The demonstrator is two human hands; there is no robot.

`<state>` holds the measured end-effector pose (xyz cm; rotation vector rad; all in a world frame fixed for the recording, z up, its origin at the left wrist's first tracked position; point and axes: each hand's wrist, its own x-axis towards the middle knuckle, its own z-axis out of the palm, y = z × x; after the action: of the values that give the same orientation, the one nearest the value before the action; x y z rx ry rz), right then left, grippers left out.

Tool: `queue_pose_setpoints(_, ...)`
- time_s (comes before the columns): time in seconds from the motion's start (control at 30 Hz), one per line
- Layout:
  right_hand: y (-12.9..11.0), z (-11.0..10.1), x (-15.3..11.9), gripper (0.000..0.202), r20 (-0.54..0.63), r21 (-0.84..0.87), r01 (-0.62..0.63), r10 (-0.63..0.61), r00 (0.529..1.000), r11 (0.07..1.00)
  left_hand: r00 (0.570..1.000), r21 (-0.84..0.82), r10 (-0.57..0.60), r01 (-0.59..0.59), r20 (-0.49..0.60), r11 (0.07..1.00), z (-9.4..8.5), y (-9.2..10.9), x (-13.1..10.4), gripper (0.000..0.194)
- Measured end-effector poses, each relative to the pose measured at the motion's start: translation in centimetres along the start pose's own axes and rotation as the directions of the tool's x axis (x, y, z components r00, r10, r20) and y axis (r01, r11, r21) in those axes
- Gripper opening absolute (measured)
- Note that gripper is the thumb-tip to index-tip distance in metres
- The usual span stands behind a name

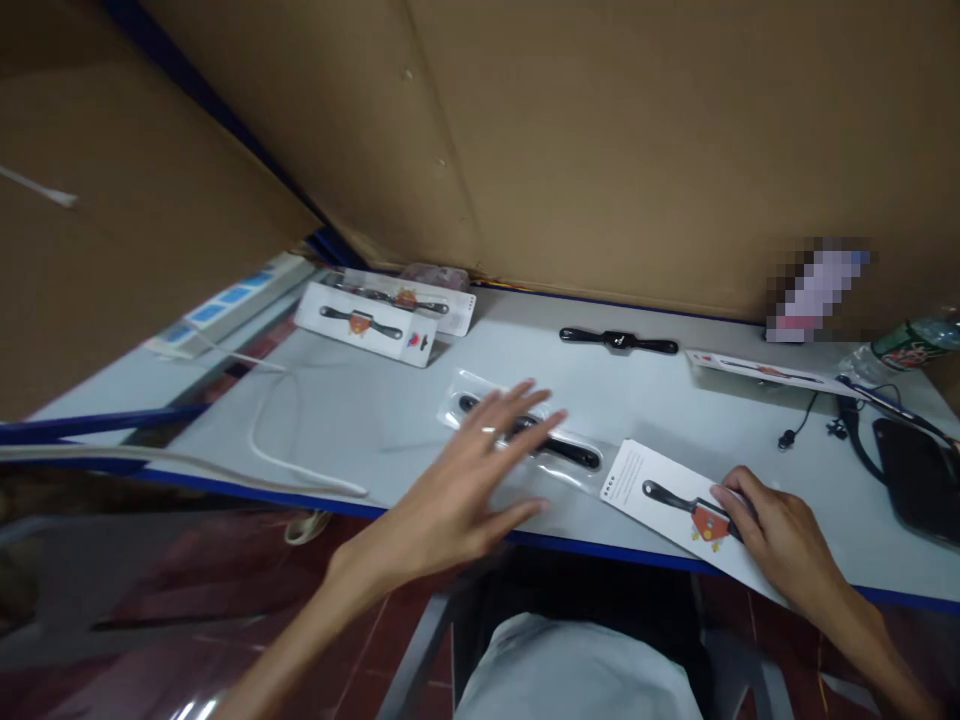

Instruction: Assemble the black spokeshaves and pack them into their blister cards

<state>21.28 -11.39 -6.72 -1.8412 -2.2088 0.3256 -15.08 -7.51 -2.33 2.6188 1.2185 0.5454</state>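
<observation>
On the white table point(360, 420) lies a clear plastic blister point(457, 385) with a black two-handled tool point(574, 452) inside. Over it is my left hand point(472, 480), its fingers spread and holding nothing; whether the fingertips touch the plastic I cannot tell. A white printed card point(637, 480), showing a picture of a similar tool, is gripped at its right part by my right hand point(787, 540). The card's left edge meets the right end of the blister. Behind them a second black tool point(619, 341) lies loose on the table.
Packaged tools point(367, 325) lie at the back left, beside a power strip point(232, 300) and white cable point(262, 440). Another printed card point(765, 372), a bottle point(911, 345), a black phone point(919, 480) and dark cords are at the right. Cardboard walls point(600, 150) rise behind.
</observation>
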Motion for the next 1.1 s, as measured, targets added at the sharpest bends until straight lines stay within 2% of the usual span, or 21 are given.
queue_pose_setpoints(0.03, -0.3, 0.4, -0.5, 0.038, -0.045, -0.029, 0.013, -0.014, 0.999, 0.999, 0.981, -0.035, -0.141, 0.138, -0.130, 0.990, -0.5, -0.2, -1.2, 0.057)
queue_pose_setpoints(0.1, -1.0, 1.0, -1.3, 0.039, -0.143, -0.090, 0.046, -0.059, 0.988, 0.995, 0.871, -0.117, -0.362, 0.343, -0.333, 0.932, -0.5, -0.9, -3.2, 0.039)
queue_pose_setpoints(0.13, -1.3, 1.2, -1.5, 0.039, -0.185, -0.115, 0.067, -0.087, 0.979, 0.991, 0.817, -0.141, -0.427, 0.405, -0.388, 0.904, 0.0, -1.3, -3.9, 0.034)
queue_pose_setpoints(0.17, -1.4, 1.3, -1.6, 0.039, -0.215, -0.133, 0.091, -0.118, 0.970, 0.987, 0.781, -0.143, -0.461, 0.444, -0.421, 0.884, 0.5, -1.6, -4.3, 0.034)
queue_pose_setpoints(0.2, -1.5, 1.3, -1.6, 0.038, -0.232, -0.147, 0.112, -0.145, 0.962, 0.983, 0.767, -0.126, -0.470, 0.465, -0.436, 0.876, 1.1, -1.8, -4.4, 0.037)
queue_pose_setpoints(0.23, -1.5, 1.3, -1.5, 0.037, -0.240, -0.160, 0.130, -0.166, 0.956, 0.979, 0.777, -0.094, -0.458, 0.466, -0.432, 0.880, 1.7, -2.0, -4.3, 0.041)
queue_pose_setpoints(0.27, -1.5, 1.3, -1.3, 0.037, -0.243, -0.174, 0.142, -0.182, 0.953, 0.975, 0.806, -0.050, -0.425, 0.446, -0.413, 0.894, 2.1, -2.1, -4.0, 0.046)
queue_pose_setpoints(0.33, -1.3, 1.1, -0.9, 0.038, -0.238, -0.187, 0.152, -0.195, 0.951, 0.970, 0.886, 0.053, -0.329, 0.365, -0.328, 0.930, 2.3, -2.7, -3.1, 0.057)
queue_pose_setpoints(0.4, -1.2, 1.0, -0.4, 0.041, -0.232, -0.177, 0.145, -0.184, 0.955, 0.973, 0.934, 0.139, -0.275, 0.311, -0.229, 0.940, 2.0, -3.9, -2.1, 0.070)
queue_pose_setpoints(0.43, -1.2, 0.9, -0.2, 0.043, -0.224, -0.166, 0.136, -0.171, 0.959, 0.977, 0.937, 0.168, -0.287, 0.321, -0.198, 0.932, 1.8, -4.8, -1.7, 0.077)
queue_pose_setpoints(0.5, -1.2, 0.7, 0.1, 0.046, -0.196, -0.137, 0.108, -0.134, 0.971, 0.985, 0.917, 0.169, -0.353, 0.384, -0.185, 0.908, 1.4, -6.6, -1.2, 0.083)
queue_pose_setpoints(0.6, -1.0, 0.6, 0.4, 0.051, -0.127, -0.110, 0.066, -0.080, 0.989, 0.992, 0.920, 0.155, -0.368, 0.386, -0.134, 0.909, 1.2, -8.2, -1.0, 0.079)
queue_pose_setpoints(0.7, 0.0, 0.5, 0.8, 0.057, -0.104, -0.157, 0.046, -0.063, 0.993, 0.986, 0.952, 0.185, -0.304, 0.304, -0.030, 0.935, 0.9, -7.9, -0.3, 0.075)
queue_pose_setpoints(0.8, 1.2, 0.1, 1.8, 0.061, -0.098, -0.208, 0.047, -0.069, 0.993, 0.977, 0.978, 0.163, -0.175, 0.156, 0.111, 0.974, 0.1, -7.3, 1.6, 0.061)
queue_pose_setpoints(0.9, 1.8, -0.7, 3.2, 0.058, -0.055, -0.176, 0.073, -0.084, 0.995, 0.982, 0.954, 0.077, -0.072, 0.051, 0.290, 0.996, -0.9, -7.2, 4.0, 0.046)
queue_pose_setpoints(1.1, 1.2, -2.1, 5.2, 0.040, 0.054, -0.112, 0.104, -0.099, 0.994, 0.988, 0.892, -0.065, 0.030, -0.001, 0.450, 0.998, -1.4, -7.0, 6.9, 0.029)
